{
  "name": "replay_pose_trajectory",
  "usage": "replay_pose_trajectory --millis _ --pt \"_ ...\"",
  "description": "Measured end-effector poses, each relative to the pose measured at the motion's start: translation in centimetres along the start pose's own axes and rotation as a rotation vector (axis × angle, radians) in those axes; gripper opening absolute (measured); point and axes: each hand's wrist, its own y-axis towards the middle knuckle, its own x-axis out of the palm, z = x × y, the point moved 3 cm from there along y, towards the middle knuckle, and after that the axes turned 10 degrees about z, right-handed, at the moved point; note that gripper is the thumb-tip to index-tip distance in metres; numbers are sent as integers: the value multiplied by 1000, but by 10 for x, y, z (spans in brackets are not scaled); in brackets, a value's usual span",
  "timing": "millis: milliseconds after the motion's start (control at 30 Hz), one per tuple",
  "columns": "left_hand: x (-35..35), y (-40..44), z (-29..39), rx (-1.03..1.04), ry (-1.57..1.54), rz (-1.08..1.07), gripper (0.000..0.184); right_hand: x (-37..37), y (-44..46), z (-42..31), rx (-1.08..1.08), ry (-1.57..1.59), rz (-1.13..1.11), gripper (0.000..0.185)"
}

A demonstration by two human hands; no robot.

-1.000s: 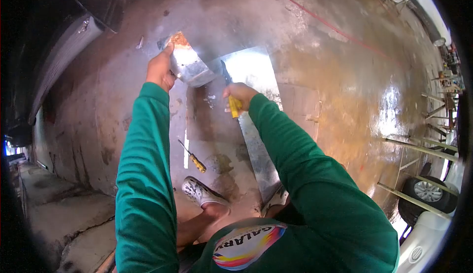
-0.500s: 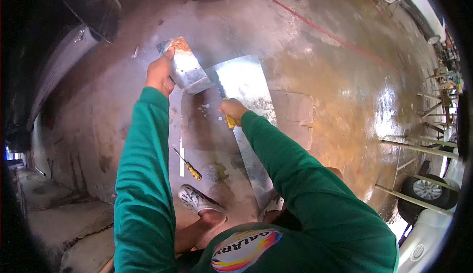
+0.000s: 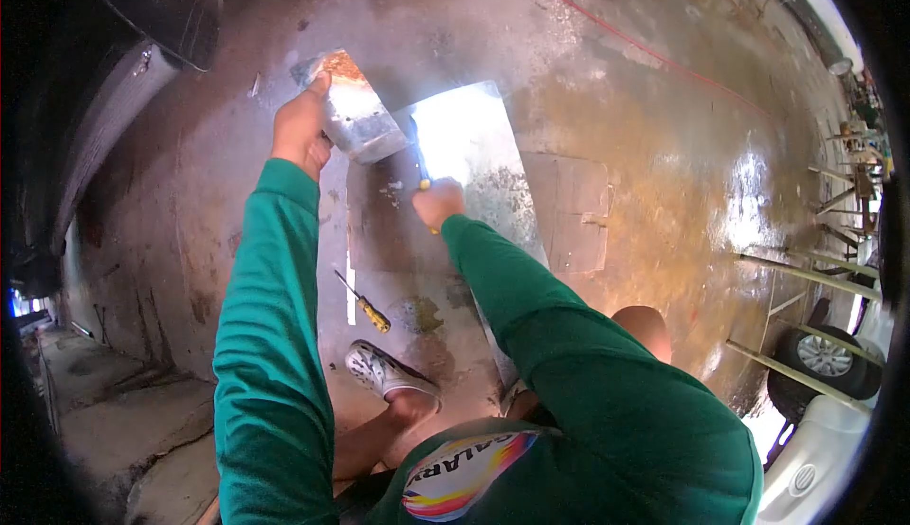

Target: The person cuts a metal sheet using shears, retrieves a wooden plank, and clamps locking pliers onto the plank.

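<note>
My left hand (image 3: 301, 130) is closed on the edge of a bent sheet metal piece (image 3: 358, 113), which has an orange rusty patch at its far end. Its lower corner meets the left edge of a long shiny metal sheet (image 3: 483, 160). Fingers wrapped, my right hand (image 3: 439, 205) grips yellow-handled tin snips (image 3: 424, 184). Their dark head points away from me along the sheet's edge, close to the bent piece; the jaws are hard to make out. The large sheet runs back under my right forearm toward my foot.
A yellow-handled screwdriver (image 3: 366, 303) lies on the concrete floor near my patterned shoe (image 3: 379, 369). A red hose (image 3: 626, 37) crosses the floor ahead. Wooden bars (image 3: 806, 279) and a wheel (image 3: 823, 356) stand at the right. A dark vehicle part (image 3: 161, 9) is at upper left.
Both hands, the bent piece and the sheet appear slightly higher in view. My right hand has turned and shifted a little left, covering more of the yellow handle. Both grips stay closed.
</note>
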Motion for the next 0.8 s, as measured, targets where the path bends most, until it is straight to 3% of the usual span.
replay_pose_trajectory --millis 133,200,267,333,433,467,500,567,667,733,800 --pt "-15 19 7 38 -34 -13 44 4 -12 11 87 91 94 40" --pt "-8 10 19 14 31 16 44 -10 1 6 66 187 -96 42" --pt "-11 12 21 20 22 13 44 -7 11 2 38 255 -110 39" --pt "-17 15 22 25 20 9 44 -13 18 -13 322 707 -287 34" --pt "-14 18 18 -8 -3 -31 45 -15 21 -17 184 773 -319 31" --pt "-8 16 19 21 6 -25 45 -22 30 -21 166 770 -313 31" --pt "-11 16 19 42 27 -6 45 -10 39 -12 -22 581 -285 31" --pt "-12 12 21 39 24 -26 45 -2 42 -9 -201 392 -246 31" --pt "-3 8 20 18 -2 -82 46 -7 32 -10 4 322 -272 33" --pt "-2 4 20 -10 -31 -66 46 -17 20 -18 -83 86 -53 37" --pt "5 -2 16 26 32 -58 47 -17 6 -23 -18 40 3 40"
